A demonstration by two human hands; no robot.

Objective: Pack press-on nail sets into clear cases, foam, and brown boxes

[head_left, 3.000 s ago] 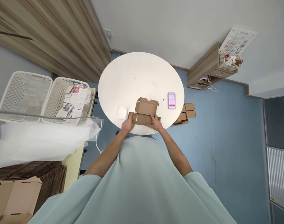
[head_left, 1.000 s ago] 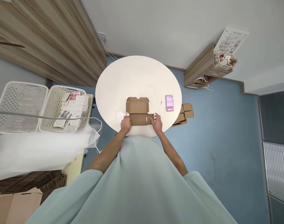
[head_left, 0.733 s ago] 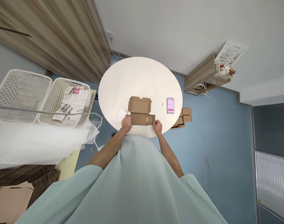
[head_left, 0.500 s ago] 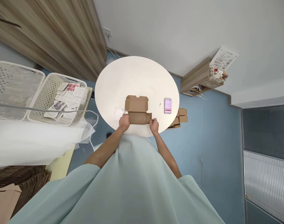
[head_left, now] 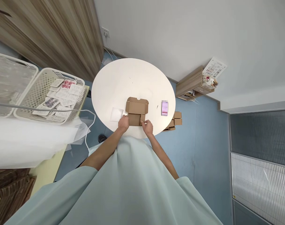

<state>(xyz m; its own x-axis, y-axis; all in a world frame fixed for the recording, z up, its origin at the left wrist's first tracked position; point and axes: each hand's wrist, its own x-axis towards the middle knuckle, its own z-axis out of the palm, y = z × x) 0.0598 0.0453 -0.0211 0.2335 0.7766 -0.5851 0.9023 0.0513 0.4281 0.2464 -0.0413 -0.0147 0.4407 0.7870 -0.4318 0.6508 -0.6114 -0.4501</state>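
Observation:
A brown cardboard mailer box lies on the round white table, its lid panel folded open away from me. My left hand grips the near left side of the box, fingers closed on the cardboard. At the right end, my right hand pinches a side flap that is folded inward over the base. Just left of the box is a flat, whitish translucent packet. A phone-like rectangle with a blurred pink screen lies to the right.
White plastic baskets stand on the left; one basket holds printed cards and packets. A grey cable crosses in front of it. White sheeting covers the side table. Small cardboard boxes are stacked beyond the table's right edge.
My right hand has moved left, bringing the right side flap from upright at the box's end to folded inward. My left hand stays at the left side. The camera view has shifted slightly.

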